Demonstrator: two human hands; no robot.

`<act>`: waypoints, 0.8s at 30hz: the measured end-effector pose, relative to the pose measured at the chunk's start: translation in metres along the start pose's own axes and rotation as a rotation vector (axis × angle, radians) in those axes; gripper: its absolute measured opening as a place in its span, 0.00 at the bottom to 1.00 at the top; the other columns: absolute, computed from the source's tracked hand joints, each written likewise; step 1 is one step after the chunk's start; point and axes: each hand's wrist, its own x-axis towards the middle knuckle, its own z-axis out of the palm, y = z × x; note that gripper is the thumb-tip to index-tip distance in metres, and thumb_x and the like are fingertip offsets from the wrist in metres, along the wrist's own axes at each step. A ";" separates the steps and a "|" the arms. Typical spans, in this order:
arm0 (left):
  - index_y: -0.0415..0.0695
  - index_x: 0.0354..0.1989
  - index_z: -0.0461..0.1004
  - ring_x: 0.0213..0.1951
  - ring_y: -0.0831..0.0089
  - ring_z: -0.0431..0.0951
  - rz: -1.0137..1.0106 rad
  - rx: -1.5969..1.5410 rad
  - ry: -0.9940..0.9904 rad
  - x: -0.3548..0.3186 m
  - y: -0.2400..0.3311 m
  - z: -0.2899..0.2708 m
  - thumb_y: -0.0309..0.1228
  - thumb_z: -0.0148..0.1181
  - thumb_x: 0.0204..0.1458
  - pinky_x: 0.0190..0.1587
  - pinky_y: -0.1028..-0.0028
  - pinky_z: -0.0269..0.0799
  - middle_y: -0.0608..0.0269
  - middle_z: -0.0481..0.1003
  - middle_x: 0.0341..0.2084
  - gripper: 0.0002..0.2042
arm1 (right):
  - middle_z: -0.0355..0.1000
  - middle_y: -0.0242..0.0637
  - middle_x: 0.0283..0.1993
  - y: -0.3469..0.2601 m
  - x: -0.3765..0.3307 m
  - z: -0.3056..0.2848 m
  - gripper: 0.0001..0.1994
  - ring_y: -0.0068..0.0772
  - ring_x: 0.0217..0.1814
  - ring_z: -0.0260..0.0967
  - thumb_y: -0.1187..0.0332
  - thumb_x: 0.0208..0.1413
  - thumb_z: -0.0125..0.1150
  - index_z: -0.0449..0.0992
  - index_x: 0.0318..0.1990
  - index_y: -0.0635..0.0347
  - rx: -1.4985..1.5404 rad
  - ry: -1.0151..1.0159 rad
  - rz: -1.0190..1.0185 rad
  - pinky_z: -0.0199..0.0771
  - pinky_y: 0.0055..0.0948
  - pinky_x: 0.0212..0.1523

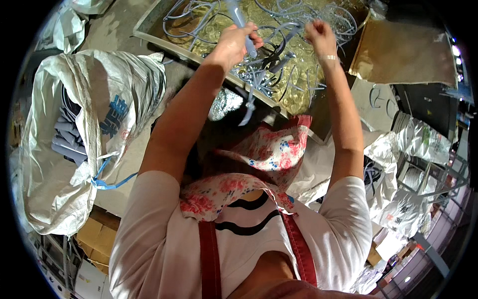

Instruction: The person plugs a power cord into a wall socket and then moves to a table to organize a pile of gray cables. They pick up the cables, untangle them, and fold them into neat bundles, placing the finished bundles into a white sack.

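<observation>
My left hand [233,46] is closed around a pale blue-grey tube [238,19], which sticks up and down past the fist. Across from it, my right hand [321,37] is held with its fingers curled together; what they hold, if anything, does not show. Both hands are over a metal trough [172,48] of rippling, yellowish water. Loops of thin grey tubing [185,34] lie in the water at the far left, with more coils [346,25] beyond my right hand. Short grey strips [259,79] lie tangled between and below the hands, some hanging over the near rim.
A big white woven sack [132,74] stands at the left with grey rolled pieces [69,132] inside and a blue tie [107,184]. A brownish board [406,52] leans at the right of the trough. More white sacks [420,139] stand at the right; a cardboard box [94,241] is lower left.
</observation>
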 end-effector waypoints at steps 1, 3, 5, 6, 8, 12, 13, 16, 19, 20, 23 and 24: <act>0.32 0.37 0.62 0.22 0.70 0.67 -0.021 -0.151 0.017 0.005 0.005 -0.004 0.29 0.44 0.57 0.34 0.64 0.69 0.63 0.62 0.17 0.10 | 0.70 0.33 0.36 0.056 -0.001 -0.019 0.15 0.25 0.37 0.66 0.68 0.44 0.62 0.69 0.39 0.64 -0.193 -0.013 0.017 0.69 0.26 0.39; 0.33 0.36 0.61 0.19 0.73 0.62 -0.067 -0.447 0.066 0.016 0.011 -0.020 0.28 0.43 0.57 0.32 0.64 0.68 0.65 0.58 0.16 0.09 | 0.69 0.38 0.45 0.129 -0.024 -0.027 0.25 0.31 0.45 0.66 0.65 0.41 0.65 0.67 0.48 0.65 0.028 -0.325 0.342 0.66 0.29 0.48; 0.34 0.33 0.60 0.16 0.77 0.53 -0.077 -0.587 0.081 0.023 0.018 -0.036 0.28 0.42 0.57 0.26 0.70 0.61 0.68 0.54 0.14 0.08 | 0.62 0.44 0.55 0.142 -0.055 0.012 0.33 0.36 0.57 0.59 0.61 0.39 0.67 0.62 0.55 0.64 -0.012 -0.358 0.202 0.59 0.30 0.56; 0.35 0.32 0.59 0.16 0.77 0.53 -0.056 -0.595 0.078 0.027 0.019 -0.045 0.28 0.42 0.57 0.25 0.72 0.59 0.68 0.53 0.14 0.08 | 0.59 0.46 0.58 0.138 -0.058 0.030 0.36 0.39 0.61 0.55 0.59 0.39 0.67 0.59 0.56 0.63 -0.105 -0.417 0.182 0.55 0.30 0.58; 0.36 0.30 0.59 0.15 0.78 0.51 -0.083 -0.648 0.108 0.026 0.028 -0.048 0.32 0.40 0.58 0.22 0.75 0.54 0.69 0.51 0.13 0.10 | 0.55 0.50 0.60 0.128 -0.064 0.066 0.39 0.44 0.64 0.50 0.54 0.38 0.67 0.58 0.58 0.60 -0.332 -0.486 0.115 0.52 0.31 0.61; 0.38 0.28 0.59 0.14 0.79 0.48 -0.093 -0.748 0.162 0.024 0.047 -0.055 0.37 0.36 0.60 0.18 0.77 0.50 0.71 0.48 0.12 0.15 | 0.58 0.44 0.57 0.132 -0.058 0.098 0.23 0.49 0.61 0.52 0.53 0.45 0.59 0.70 0.46 0.54 -0.996 -0.537 -0.315 0.47 0.41 0.61; 0.37 0.30 0.61 0.15 0.79 0.52 0.001 -0.733 -0.049 0.027 0.048 -0.074 0.38 0.38 0.59 0.19 0.76 0.53 0.69 0.52 0.13 0.15 | 0.61 0.41 0.54 0.129 -0.059 0.104 0.19 0.48 0.61 0.52 0.55 0.46 0.59 0.72 0.43 0.54 -1.055 -0.507 -0.373 0.46 0.45 0.61; 0.40 0.28 0.65 0.11 0.80 0.57 0.230 -0.521 -0.104 0.041 0.056 -0.107 0.42 0.42 0.56 0.13 0.82 0.52 0.72 0.58 0.11 0.17 | 0.63 0.38 0.50 0.128 -0.060 0.094 0.16 0.42 0.61 0.52 0.55 0.51 0.52 0.72 0.43 0.52 -0.968 -0.553 -0.452 0.39 0.48 0.62; 0.45 0.22 0.61 0.09 0.81 0.48 0.224 -0.485 0.074 0.014 0.079 -0.078 0.43 0.45 0.56 0.11 0.80 0.43 0.75 0.49 0.08 0.16 | 0.66 0.40 0.39 0.104 -0.055 0.078 0.13 0.43 0.48 0.63 0.56 0.53 0.50 0.70 0.37 0.55 -0.820 -0.691 -0.276 0.51 0.47 0.57; 0.45 0.23 0.62 0.09 0.82 0.48 0.274 -0.392 0.095 0.006 0.082 -0.071 0.43 0.47 0.55 0.11 0.80 0.43 0.75 0.49 0.08 0.16 | 0.67 0.41 0.36 0.092 -0.052 0.072 0.13 0.43 0.44 0.65 0.56 0.53 0.50 0.70 0.36 0.56 -0.732 -0.549 -0.285 0.55 0.45 0.52; 0.45 0.25 0.65 0.09 0.84 0.49 0.372 -0.082 0.107 -0.012 0.088 -0.045 0.42 0.52 0.52 0.11 0.81 0.44 0.75 0.51 0.08 0.14 | 0.69 0.41 0.27 0.068 -0.040 0.040 0.14 0.38 0.32 0.67 0.57 0.56 0.48 0.71 0.32 0.59 -0.457 -0.130 -0.196 0.65 0.36 0.36; 0.44 0.27 0.66 0.09 0.84 0.51 0.375 0.042 0.086 -0.019 0.090 -0.039 0.41 0.53 0.52 0.11 0.81 0.45 0.75 0.52 0.09 0.13 | 0.69 0.40 0.23 0.067 -0.032 0.027 0.15 0.34 0.27 0.67 0.58 0.57 0.47 0.71 0.30 0.60 -0.355 -0.001 -0.099 0.66 0.32 0.29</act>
